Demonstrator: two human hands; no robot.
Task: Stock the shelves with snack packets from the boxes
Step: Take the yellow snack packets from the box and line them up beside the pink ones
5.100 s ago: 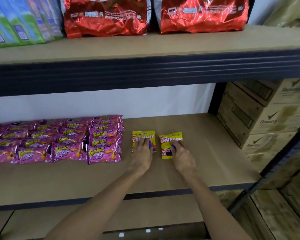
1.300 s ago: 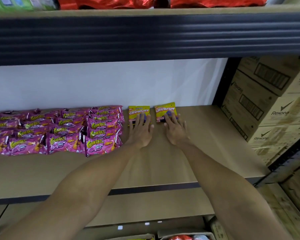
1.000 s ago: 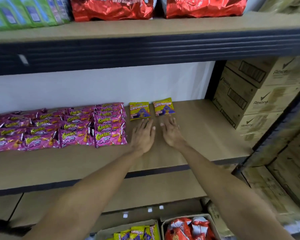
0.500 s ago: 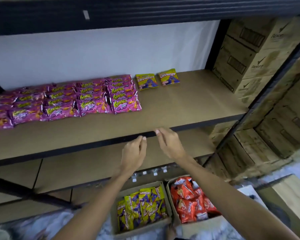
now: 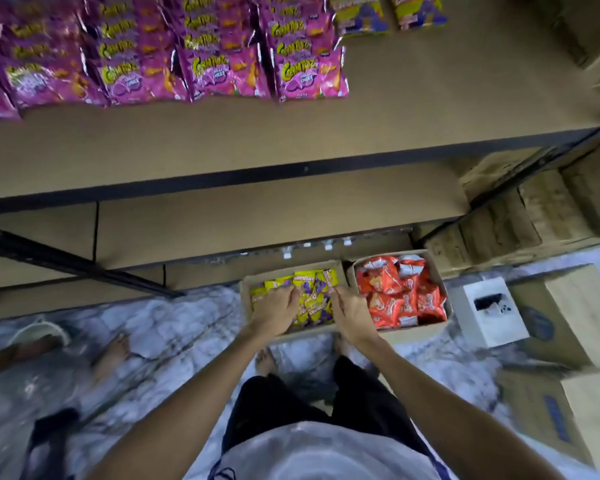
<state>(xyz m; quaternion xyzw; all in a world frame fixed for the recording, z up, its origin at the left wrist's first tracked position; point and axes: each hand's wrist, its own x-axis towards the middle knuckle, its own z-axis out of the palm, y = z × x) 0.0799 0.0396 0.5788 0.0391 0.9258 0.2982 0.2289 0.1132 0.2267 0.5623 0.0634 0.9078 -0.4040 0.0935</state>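
While the yellow snack packets (image 5: 313, 296) lie heaped inside the open cardboard box (image 5: 246, 295), the left hand (image 5: 277, 307) and right hand (image 5: 352, 311) rest on them, fingers bent downward. Whether either grips a packet cannot be told.

- You have a single view, from the camera worn on your head. It is tipped steeply down, past your own chest and legs to the floor (image 5: 174, 327).
- The wide lens bends the picture's edges. The shelf (image 5: 395, 126) fills the upper part, seen from above and in front.
- The open box (image 5: 246, 292) of yellow packets (image 5: 312, 299) sits near the middle, at arm's reach, with both forearms running up to it from the lower edge.
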